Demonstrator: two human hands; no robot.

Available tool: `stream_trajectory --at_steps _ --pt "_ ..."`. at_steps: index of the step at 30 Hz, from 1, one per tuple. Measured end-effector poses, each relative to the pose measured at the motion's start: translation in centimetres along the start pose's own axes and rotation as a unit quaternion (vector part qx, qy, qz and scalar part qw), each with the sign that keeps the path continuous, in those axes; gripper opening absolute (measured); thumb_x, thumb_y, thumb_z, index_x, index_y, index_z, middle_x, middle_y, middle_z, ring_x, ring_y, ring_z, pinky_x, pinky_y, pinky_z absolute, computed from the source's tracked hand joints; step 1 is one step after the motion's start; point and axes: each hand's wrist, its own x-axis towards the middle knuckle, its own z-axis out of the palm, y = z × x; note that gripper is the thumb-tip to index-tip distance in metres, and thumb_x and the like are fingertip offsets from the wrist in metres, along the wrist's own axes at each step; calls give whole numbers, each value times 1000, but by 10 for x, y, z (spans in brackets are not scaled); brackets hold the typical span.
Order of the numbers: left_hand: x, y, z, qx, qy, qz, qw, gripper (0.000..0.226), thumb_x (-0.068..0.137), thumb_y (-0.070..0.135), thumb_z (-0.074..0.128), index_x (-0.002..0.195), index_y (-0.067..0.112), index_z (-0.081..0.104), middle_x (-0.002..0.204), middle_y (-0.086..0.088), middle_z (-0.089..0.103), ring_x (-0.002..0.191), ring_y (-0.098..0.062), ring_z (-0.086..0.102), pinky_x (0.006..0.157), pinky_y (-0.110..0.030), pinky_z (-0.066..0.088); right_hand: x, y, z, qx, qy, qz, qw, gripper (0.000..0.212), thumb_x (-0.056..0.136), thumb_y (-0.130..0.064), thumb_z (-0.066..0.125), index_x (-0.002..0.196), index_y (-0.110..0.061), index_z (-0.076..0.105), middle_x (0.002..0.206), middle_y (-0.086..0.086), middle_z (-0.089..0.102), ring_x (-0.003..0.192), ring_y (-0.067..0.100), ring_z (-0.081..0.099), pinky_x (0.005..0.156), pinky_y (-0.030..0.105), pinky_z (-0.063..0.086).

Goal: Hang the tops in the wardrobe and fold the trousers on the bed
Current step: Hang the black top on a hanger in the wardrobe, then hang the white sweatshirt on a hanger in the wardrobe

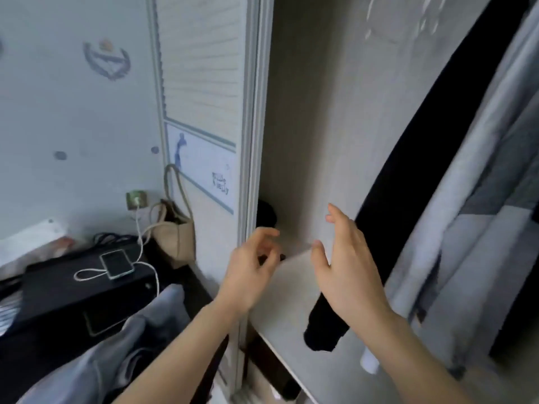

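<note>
The wardrobe [306, 126] stands open in front of me, its pale inner wall bare on the left side. A black top [408, 158] hangs at a slant on the right, its sleeve end dangling near the shelf. Beside it hangs a grey and white garment [472, 217]. My left hand [250, 275] hovers at the door frame with loosely curled fingers, holding nothing. My right hand [347, 263] is raised inside the wardrobe, fingers straight, just left of the black top and not touching it. A grey garment [116, 354] lies bunched at the lower left.
The wardrobe's sliding door [204, 112] stands on the left with a slatted panel. A white shelf [294, 301] runs below my hands. A black box [73, 290] carries a phone [116, 263] on a white charging cable. A beige bag [178, 231] leans against the door.
</note>
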Motion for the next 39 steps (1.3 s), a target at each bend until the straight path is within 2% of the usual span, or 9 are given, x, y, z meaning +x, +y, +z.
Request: stream_trajectory --at_steps 3,7,10,14,18,22,25,32,39 --pt "-57 0 -45 43 55 -50 996 27 94 13 54 115 29 56 85 5 69 83 -6 64 73 -13 48 -34 -26 24 69 -57 -20 996 56 93 -17 57 144 -12 35 133 0 52 122 13 45 91 1 25" --pt "-157 0 -102 117 157 -129 972 19 98 19 52 113 30 57 76 2 68 76 -9 64 67 -15 48 -88 -85 63 169 -160 -77 970 52 94 -19 54 143 -13 37 128 -1 54 120 14 49 96 20 40" --pt "-238 -2 -134 156 233 -210 937 19 98 26 50 105 43 54 71 3 64 66 -11 61 64 -29 50 -130 -131 88 224 -227 -115 941 48 94 -20 53 140 -15 40 119 -5 57 113 10 51 89 12 34" --pt "-352 9 -165 200 332 -308 869 17 97 25 52 106 38 58 75 10 65 64 -12 61 62 -29 51 -197 -192 109 280 -332 -165 885 42 93 -15 55 134 -10 47 110 -2 60 105 13 54 85 2 33" --pt "-466 39 -182 197 446 -381 786 24 96 22 53 95 46 55 73 13 67 69 -5 62 63 -16 45 -276 -251 105 326 -425 -218 816 37 94 -15 53 131 -9 49 112 0 59 110 19 55 91 31 47" --pt "-581 79 -182 193 538 -419 705 26 94 14 52 97 40 59 72 15 67 74 -7 64 74 -21 47 -369 -305 82 338 -480 -288 756 40 94 -16 53 133 -10 46 109 -2 58 106 18 56 80 21 39" --pt "-663 110 -172 197 591 -436 649 32 92 7 56 95 38 60 71 19 67 71 -8 65 70 -20 47 -439 -337 52 344 -516 -332 711 43 94 -18 52 136 -15 43 110 -2 60 104 17 56 81 26 43" --pt "-839 174 -137 168 659 -497 538 27 94 8 54 91 34 61 67 11 68 62 -17 63 62 -35 51 -596 -384 -10 319 -603 -390 619 42 93 -14 53 134 -10 45 112 5 61 107 27 56 84 30 40" --pt "-958 206 -136 118 698 -553 439 12 95 10 56 93 18 65 69 -4 68 60 -8 62 56 -13 44 -711 -426 -27 262 -668 -466 518 39 97 -18 47 135 -12 42 118 2 53 112 22 49 82 27 35"
